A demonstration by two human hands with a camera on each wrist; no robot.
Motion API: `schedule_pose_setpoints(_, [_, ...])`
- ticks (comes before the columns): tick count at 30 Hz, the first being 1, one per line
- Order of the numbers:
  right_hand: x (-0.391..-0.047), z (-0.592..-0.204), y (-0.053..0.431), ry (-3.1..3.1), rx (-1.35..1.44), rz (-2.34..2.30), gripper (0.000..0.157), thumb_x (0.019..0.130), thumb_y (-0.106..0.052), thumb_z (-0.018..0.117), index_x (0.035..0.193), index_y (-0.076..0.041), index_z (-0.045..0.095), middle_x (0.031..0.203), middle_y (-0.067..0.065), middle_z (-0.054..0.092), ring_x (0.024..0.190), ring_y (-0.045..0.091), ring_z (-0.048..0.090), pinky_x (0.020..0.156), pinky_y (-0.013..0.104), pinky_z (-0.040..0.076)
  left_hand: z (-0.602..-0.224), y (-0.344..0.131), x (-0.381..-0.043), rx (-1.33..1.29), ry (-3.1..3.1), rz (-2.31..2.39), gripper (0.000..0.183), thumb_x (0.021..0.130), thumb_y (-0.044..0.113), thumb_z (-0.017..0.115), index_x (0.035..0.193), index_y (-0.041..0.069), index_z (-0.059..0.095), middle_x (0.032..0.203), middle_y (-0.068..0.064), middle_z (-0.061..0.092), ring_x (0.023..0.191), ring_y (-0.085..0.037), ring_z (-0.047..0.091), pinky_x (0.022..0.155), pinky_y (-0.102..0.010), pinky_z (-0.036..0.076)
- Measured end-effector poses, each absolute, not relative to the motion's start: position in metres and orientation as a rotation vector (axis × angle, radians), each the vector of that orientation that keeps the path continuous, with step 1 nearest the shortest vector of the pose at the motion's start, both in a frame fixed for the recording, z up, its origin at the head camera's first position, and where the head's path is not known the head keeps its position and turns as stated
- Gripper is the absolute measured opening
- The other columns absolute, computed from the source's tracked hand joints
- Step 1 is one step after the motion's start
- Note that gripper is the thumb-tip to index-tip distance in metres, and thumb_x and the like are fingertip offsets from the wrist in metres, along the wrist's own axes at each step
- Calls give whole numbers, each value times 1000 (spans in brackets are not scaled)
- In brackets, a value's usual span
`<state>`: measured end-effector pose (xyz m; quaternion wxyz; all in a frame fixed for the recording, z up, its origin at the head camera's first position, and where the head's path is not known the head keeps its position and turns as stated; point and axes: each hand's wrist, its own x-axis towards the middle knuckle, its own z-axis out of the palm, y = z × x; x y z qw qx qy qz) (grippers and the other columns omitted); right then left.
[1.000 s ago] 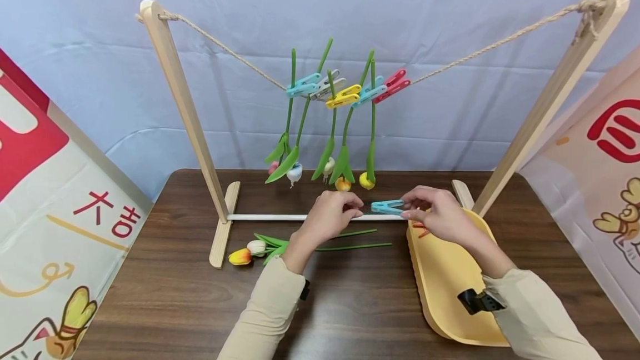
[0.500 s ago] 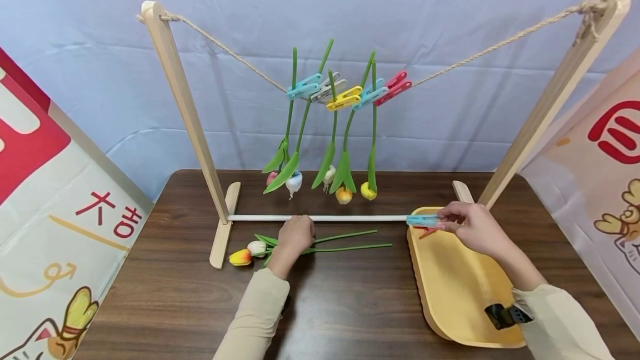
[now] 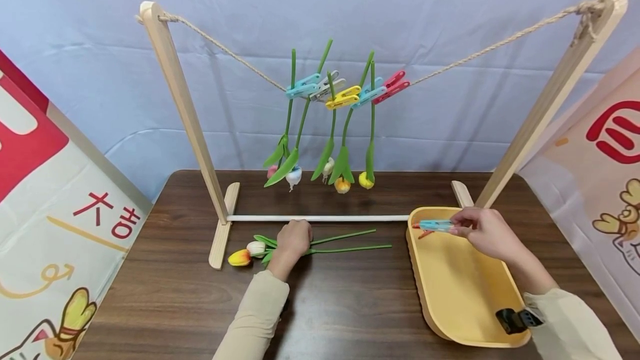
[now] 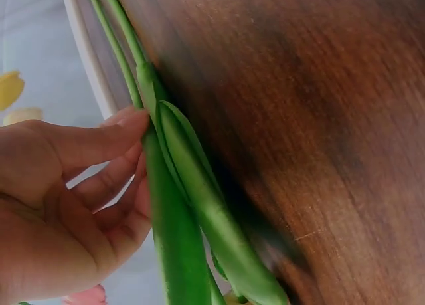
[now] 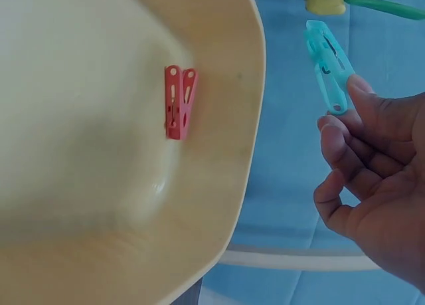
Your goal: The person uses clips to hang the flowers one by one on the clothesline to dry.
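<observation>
Two tulips lie on the table, one with a yellow-orange bloom (image 3: 240, 258) and one with a white bloom (image 3: 256, 249). My left hand (image 3: 294, 238) is over their leaves; in the left wrist view thumb and fingers pinch a tulip (image 4: 176, 212) around its leaves and stem. Which of the two it is I cannot tell. My right hand (image 3: 487, 232) pinches a light blue clothespin (image 3: 434, 225) by one end, above the far part of a yellow basin (image 3: 420, 282). A red clothespin (image 5: 178, 105) lies inside that basin.
A wooden frame (image 3: 187, 110) carries a sagging rope (image 3: 225, 51). Several tulips hang upside down from it, clipped by blue, grey, yellow and red clothespins (image 3: 391, 88). A white rod (image 3: 350, 218) joins the frame's feet low across the table (image 3: 350, 304).
My left hand has come down to the left, onto the lying tulips. My right hand has carried the blue clothespin rightward, from beside the left hand to above the basin.
</observation>
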<state>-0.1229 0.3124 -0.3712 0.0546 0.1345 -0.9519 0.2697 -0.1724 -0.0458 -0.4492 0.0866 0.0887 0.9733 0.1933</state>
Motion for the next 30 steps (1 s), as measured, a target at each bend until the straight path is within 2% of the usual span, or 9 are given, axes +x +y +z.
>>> schedule_pose_setpoints(7, [-121, -372, 319, -2931, 341, 831, 8, 77, -1, 70, 82, 4, 67, 71, 1, 60, 59, 4, 46, 51, 24, 38, -428, -46, -168, 378, 2893, 610, 21, 77, -5, 57, 66, 11, 64, 67, -1, 57, 60, -21, 54, 47, -30, 42])
schedule_pose_setpoints(12, [-120, -373, 322, -2957, 303, 851, 9, 78, 0, 68, 85, 5, 67, 72, 2, 61, 59, 6, 47, 50, 24, 38, -398, -39, -165, 537, 2893, 707, 22, 81, -7, 54, 76, 10, 67, 73, 0, 62, 64, -19, 57, 54, -30, 46])
schedule_pose_setpoints(15, [-120, -374, 322, -2965, 294, 858, 9, 78, 1, 68, 86, 6, 66, 72, 3, 61, 60, 7, 47, 50, 24, 38, -379, -32, -162, 640, 2905, 775, 24, 80, -9, 53, 80, 9, 68, 75, 0, 63, 69, -18, 60, 61, -31, 47])
schedule_pose_setpoints(19, [-120, -374, 324, -2968, 292, 866, 9, 78, 1, 68, 86, 6, 66, 73, 3, 62, 60, 7, 48, 50, 24, 39, -357, -20, -162, 737, 2883, 880, 28, 79, -13, 50, 86, 7, 68, 77, 0, 62, 71, -16, 58, 63, -30, 46])
schedule_pose_setpoints(30, [-121, -375, 325, -2955, 304, 863, 9, 77, 1, 69, 85, 5, 67, 72, 2, 62, 58, 5, 48, 49, 24, 39, -314, 10, -172, 929, 2979, 1098, 12, 85, -3, 58, 94, 4, 63, 87, -5, 63, 83, -17, 59, 73, -31, 47])
